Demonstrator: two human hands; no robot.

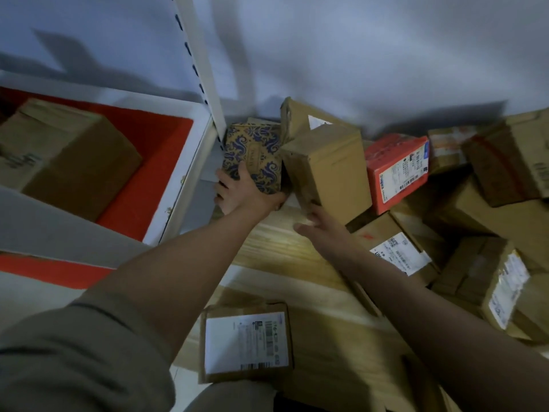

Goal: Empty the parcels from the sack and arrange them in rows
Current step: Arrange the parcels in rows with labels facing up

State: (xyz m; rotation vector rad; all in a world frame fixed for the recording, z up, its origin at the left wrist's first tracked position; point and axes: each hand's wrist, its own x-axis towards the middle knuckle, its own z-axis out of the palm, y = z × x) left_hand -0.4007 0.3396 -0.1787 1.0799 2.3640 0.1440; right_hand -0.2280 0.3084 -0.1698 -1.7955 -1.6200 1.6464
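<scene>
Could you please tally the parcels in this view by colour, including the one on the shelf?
Patterned blue-and-tan box: 1
Red box: 1
Brown cardboard boxes: 9 that I can tell apart, one with orange print; the pile on the right may hide more
Total: 11

Head view, steeply down, close over hands (285, 209)

My left grip (237, 191) is pressing matt printed card on the patterned box (252, 156); beside it, a plain brown cardboard box (329, 171) is looking dull, the red parcel (395, 173) beyond wearing glossy film.
</scene>
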